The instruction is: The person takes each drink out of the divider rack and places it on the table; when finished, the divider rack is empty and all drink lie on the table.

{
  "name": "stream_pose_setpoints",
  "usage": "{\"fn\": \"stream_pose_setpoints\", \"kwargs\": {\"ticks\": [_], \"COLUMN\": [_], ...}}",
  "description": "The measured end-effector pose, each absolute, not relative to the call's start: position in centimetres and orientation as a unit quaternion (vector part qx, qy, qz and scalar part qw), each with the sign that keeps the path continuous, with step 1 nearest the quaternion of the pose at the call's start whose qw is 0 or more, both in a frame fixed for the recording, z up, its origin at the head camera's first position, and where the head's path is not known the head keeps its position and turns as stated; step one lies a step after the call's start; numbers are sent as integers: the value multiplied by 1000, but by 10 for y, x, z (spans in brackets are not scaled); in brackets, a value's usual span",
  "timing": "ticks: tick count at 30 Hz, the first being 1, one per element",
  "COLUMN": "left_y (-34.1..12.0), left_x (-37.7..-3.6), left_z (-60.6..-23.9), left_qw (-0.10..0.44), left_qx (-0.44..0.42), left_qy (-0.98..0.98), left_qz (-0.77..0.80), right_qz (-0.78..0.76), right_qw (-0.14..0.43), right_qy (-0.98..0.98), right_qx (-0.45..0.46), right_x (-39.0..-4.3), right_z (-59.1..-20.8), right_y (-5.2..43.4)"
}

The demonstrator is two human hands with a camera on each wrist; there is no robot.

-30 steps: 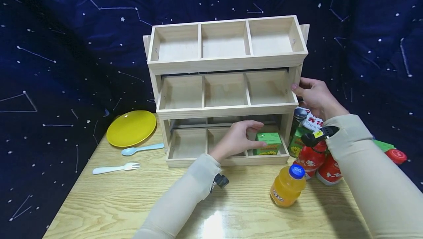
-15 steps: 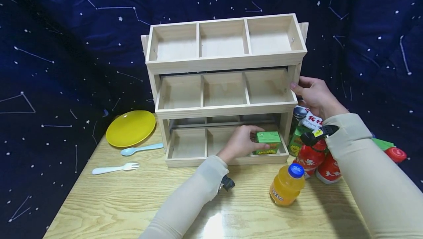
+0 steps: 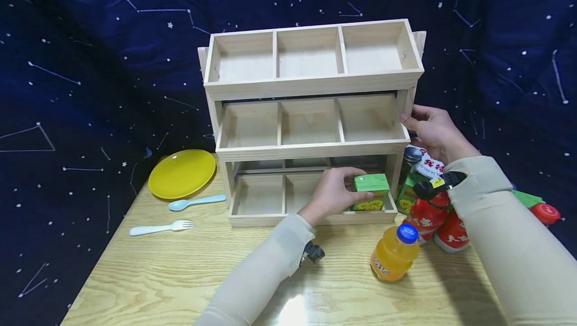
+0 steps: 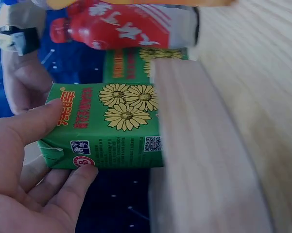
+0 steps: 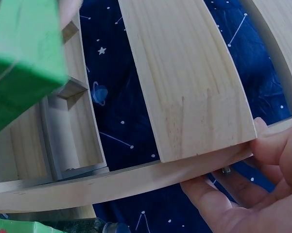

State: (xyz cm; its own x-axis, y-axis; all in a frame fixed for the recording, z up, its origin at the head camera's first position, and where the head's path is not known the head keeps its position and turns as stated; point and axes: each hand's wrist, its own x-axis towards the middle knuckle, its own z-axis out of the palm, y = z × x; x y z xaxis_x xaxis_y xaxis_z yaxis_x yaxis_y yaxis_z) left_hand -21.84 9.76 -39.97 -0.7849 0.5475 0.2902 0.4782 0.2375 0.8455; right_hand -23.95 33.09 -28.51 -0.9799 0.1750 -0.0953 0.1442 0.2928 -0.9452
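Note:
A three-tier wooden rack (image 3: pixel 311 85) with open compartments stands on the table. My left hand (image 3: pixel 335 192) reaches into the bottom tier's right compartment and grips a green drink carton (image 3: pixel 373 186) printed with yellow flowers, thumb in front and fingers over the top. In the left wrist view the carton (image 4: pixel 111 126) sits between my fingers (image 4: pixel 29 170) and the tray's front wall (image 4: pixel 209 160). My right hand (image 3: pixel 428 128) holds the rack's right side post at the middle tier, and its fingers (image 5: pixel 252 179) curl round the post's edge.
A yellow plate (image 3: pixel 182 173), a pale blue spoon (image 3: pixel 195 202) and a white fork (image 3: pixel 159 227) lie left of the rack. An orange juice bottle (image 3: pixel 394 253), red bottles (image 3: pixel 425 216) and another green carton (image 3: pixel 407 193) crowd the right. Dark starry cloth hangs behind.
My left hand went from lying beside the carton to gripping it, and the carton now sits slightly higher in the compartment. My right hand stayed on the post.

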Motion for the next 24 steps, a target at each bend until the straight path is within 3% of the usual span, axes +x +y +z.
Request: {"fn": "stream_pose_setpoints", "kwargs": {"ticks": [12,24], "left_y": [62,16], "left_x": [-199,-170], "left_z": [-353,-357], "left_qw": [39,43], "left_qx": [315,332], "left_qy": [777,780], "left_qz": [544,530], "right_qz": [590,593], "right_qw": [15,11], "right_qy": [-802,-800], "right_qx": [-94,-86], "right_x": [-239,-239], "right_z": [-286,-286], "right_y": [332,331]}}
